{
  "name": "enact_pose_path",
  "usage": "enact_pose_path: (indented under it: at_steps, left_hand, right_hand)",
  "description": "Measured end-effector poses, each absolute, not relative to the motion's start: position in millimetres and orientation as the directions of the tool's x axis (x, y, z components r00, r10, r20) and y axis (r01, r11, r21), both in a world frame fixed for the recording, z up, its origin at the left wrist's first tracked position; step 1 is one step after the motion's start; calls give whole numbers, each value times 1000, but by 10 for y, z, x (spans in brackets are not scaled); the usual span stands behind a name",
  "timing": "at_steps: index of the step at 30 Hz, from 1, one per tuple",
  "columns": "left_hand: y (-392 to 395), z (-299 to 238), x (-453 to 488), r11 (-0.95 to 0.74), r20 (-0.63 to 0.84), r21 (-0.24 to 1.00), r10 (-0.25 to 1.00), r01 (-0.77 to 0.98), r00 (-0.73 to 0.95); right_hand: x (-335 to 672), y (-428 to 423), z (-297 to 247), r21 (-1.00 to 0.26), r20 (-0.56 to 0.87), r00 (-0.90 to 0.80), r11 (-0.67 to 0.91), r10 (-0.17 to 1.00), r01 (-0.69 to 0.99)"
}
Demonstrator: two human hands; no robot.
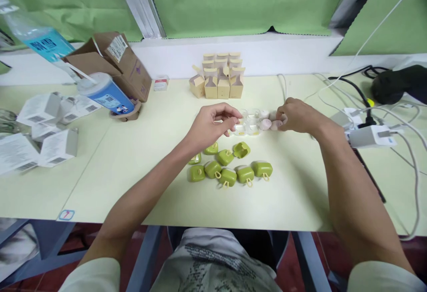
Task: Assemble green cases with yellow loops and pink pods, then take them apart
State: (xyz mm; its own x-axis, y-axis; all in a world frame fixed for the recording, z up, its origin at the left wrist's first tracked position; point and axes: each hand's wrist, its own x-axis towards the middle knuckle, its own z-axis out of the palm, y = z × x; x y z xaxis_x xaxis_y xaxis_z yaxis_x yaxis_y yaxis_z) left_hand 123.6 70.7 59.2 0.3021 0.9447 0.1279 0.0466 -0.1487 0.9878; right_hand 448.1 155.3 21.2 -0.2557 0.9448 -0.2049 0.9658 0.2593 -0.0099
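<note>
A clear plastic tray with rounded cups lies on the table between my hands. My left hand pinches its left end between thumb and fingers. Pale pink egg-shaped pieces sit at the tray's right end. Over that end, the fingers of my right hand are closed around one of the pieces, mostly hidden by the hand. Closer to me are several small green cases with pale yellow loops. Among them, an open green shell lies just below the tray.
Small open cardboard boxes stand in rows by the wall. White boxes, a blue cup, a brown carton and a large bottle are on the left. White chargers and tangled cables crowd the right.
</note>
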Motion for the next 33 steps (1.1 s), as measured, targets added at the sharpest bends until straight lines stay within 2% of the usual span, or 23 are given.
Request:
enact_pose_path:
  at_steps: [6,14,23,27,30,33]
  left_hand:
    - [710,595,1240,-141,123,989,946,38,301]
    - [707,592,1240,-141,121,989,942,45,313]
    - [707,581,1257,-144,120,988,937,51,327]
    - [706,577,1254,-142,114,988,937,64,330]
    - [707,580,1246,-148,115,986,937,77,330]
    - [711,583,1244,-149,113,985,935,83,336]
  right_hand:
    - [4359,1466,342,47,-257,-160,177,953,983]
    - [4388,1484,312,30,-229,-190,202,955,979]
    - [4414,1529,272,-47,-255,-162,156,953,987]
    - [4404,1514,309,-19,-265,-151,152,952,988]
    - [4450,1477,391,-43,-227,-173,168,958,985]
    - [4515,1466,437,-75,-114,-221,214,969,974]
